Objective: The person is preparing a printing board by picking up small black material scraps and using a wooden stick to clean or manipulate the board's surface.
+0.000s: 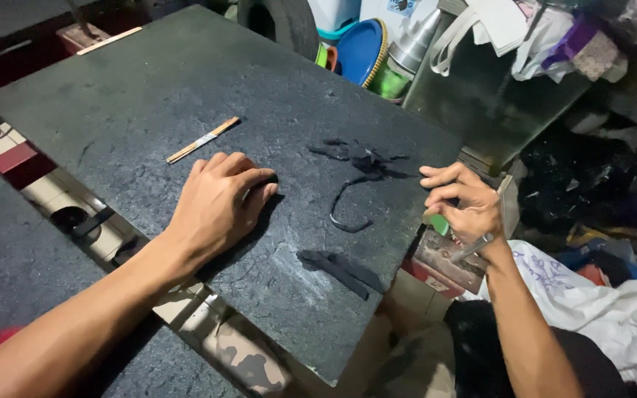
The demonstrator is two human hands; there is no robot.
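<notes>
From the head view, we see our left hand (219, 203) pressed flat on the dark slab worktop (149, 96), fingers curled at the tips, its grip released and holding nothing. Our right hand (462, 203) sits at the slab's right edge, its grip clenched around a slim metal tool (472, 248) whose end sticks out below the palm. Between the hands lie black scraps (363, 158), a curved black strip (344, 210), and a flat black piece (337, 269). A small wooden stick (202, 140) rests just beyond the left hand.
</notes>
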